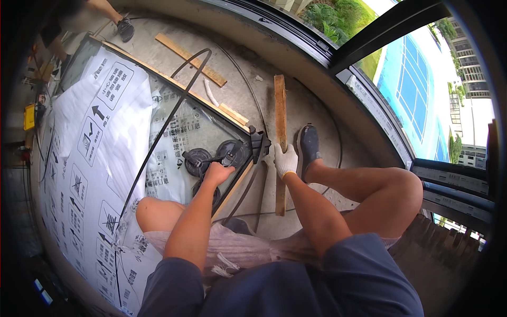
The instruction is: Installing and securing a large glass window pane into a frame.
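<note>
My bare left hand [217, 173] is closed on the handle of a black suction-cup lifter [197, 160]. Its round cups rest on a glass pane [174, 113] near the pane's corner; the hand partly hides them. A black corner protector [259, 143] covers that corner. My right hand [286, 160], in a white knit glove, is closed round a long wooden batten [280, 113]. The batten lies between the pane and my shoe [309, 148], pointing away from me. White printed protective film [100, 142] covers much of the pane.
Another wooden batten [191, 59] lies on the concrete floor beyond the pane. A black cable [174, 108] crosses the glass, and others curve over the floor. Window frames [380, 113] line the right side. Another person's shoe [125, 29] is at the far left.
</note>
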The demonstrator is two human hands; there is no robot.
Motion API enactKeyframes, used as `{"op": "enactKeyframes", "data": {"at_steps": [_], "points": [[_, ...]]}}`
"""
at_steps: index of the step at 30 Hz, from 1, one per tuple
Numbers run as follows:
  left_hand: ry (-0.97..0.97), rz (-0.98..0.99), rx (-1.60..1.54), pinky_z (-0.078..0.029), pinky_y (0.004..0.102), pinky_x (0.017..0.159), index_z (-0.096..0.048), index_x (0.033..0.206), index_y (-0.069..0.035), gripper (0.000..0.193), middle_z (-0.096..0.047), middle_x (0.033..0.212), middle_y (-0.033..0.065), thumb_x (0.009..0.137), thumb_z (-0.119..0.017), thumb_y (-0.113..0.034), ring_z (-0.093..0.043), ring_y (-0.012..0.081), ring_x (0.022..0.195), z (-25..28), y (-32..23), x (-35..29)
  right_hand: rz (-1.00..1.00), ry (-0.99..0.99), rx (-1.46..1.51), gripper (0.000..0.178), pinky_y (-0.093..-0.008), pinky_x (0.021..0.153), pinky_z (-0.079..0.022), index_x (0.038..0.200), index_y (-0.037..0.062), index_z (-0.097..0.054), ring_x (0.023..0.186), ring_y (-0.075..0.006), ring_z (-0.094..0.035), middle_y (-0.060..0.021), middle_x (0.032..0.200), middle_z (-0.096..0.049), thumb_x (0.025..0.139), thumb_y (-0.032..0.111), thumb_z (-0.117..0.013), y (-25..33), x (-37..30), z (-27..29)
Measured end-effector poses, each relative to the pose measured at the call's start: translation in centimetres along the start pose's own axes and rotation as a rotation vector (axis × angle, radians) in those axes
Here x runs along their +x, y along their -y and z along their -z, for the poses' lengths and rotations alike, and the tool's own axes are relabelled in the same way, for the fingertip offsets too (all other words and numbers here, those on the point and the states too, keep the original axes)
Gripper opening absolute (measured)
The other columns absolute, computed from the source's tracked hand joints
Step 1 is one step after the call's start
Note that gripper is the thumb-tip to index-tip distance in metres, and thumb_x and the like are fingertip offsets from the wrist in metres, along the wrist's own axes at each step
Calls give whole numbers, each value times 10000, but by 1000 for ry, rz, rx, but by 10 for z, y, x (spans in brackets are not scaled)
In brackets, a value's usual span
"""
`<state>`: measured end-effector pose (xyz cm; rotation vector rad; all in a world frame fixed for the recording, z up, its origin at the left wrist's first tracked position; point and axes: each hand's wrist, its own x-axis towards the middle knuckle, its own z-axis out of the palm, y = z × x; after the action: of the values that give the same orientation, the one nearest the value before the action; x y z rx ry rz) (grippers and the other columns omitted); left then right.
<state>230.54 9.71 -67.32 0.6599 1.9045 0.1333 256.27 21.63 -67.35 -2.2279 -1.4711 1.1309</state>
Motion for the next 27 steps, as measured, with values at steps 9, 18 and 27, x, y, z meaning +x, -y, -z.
{"op": "enactKeyframes", "data": {"at_steps": [9, 18, 27], "points": [[7, 24, 6, -569, 458, 941, -777, 1082, 108, 581, -759, 1073, 346, 808, -785, -404, -761, 436, 1063, -8, 10, 14, -76, 22, -15, 594, -491, 964, -576, 1208, -3, -703, 1069, -446, -747, -294, 1101, -766, 826, 434, -826, -31, -28, -26], [-33, 16, -5, -562, 461, 963, -773, 1087, 113, 591, -754, 1105, 348, 808, -789, -408, -754, 441, 1096, -15, 24, 26, -106, 65, -290, 546, -516, 962, -585, 1208, 22, -682, 1079, -450, -745, -287, 1120, -766, 829, 392, -816, -2, 21, -25], [-35, 9, -42, -562, 457, 966, -769, 1092, 114, 592, -750, 1129, 345, 808, -791, -404, -748, 440, 1113, -14, 22, 27, 218, -34, -338, 382, -522, 898, -593, 1105, -4, -686, 1004, -464, -742, -284, 1029, -764, 840, 254, -781, 44, 101, 41]]}}
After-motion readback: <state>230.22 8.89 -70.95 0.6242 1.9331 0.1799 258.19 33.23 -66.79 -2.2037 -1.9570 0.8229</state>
